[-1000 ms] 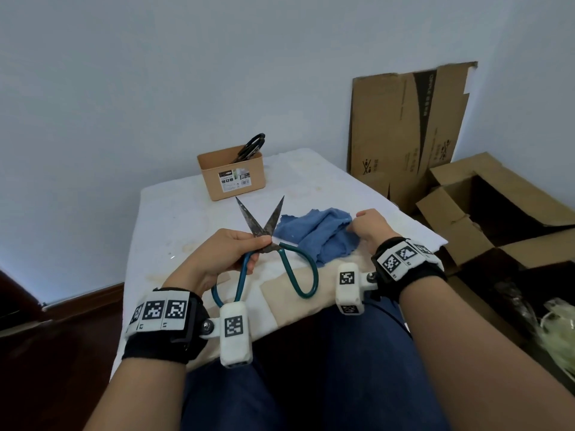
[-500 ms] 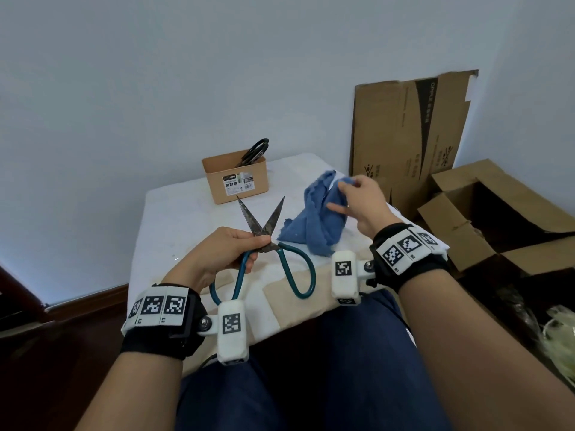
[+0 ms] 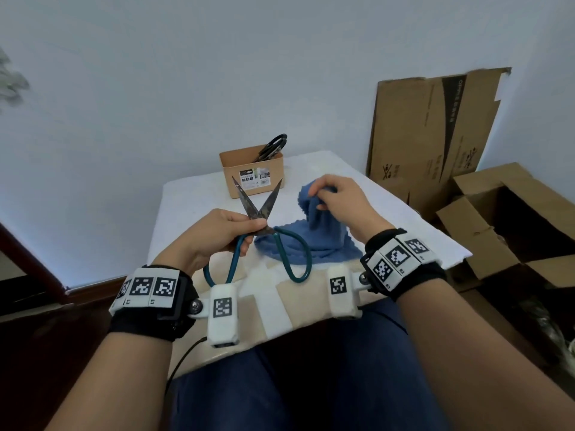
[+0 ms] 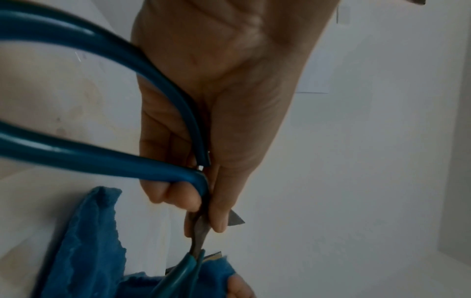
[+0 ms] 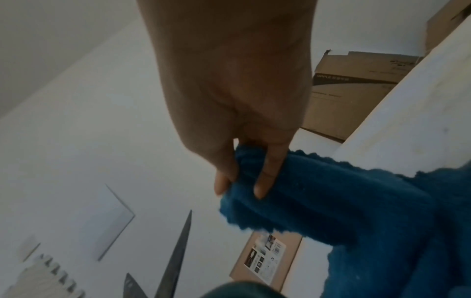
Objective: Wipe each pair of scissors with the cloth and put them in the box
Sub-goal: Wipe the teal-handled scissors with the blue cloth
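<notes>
Left hand [image 3: 214,236] gripping teal-handled scissors [image 3: 264,234], blades apart | right hand [image 3: 339,206] pinching blue cloth [image 3: 311,241] | labelled box [image 3: 252,172], print unreadable | cardboard [image 3: 435,132] reading "OPPLE"

Dull metal blades [image 3: 252,204], fuzzy cloth [image 3: 323,244]

Flattened cardboard [image 3: 432,135] leaning on wall; open carton [image 3: 510,225] beside table [image 3: 193,197].
</notes>
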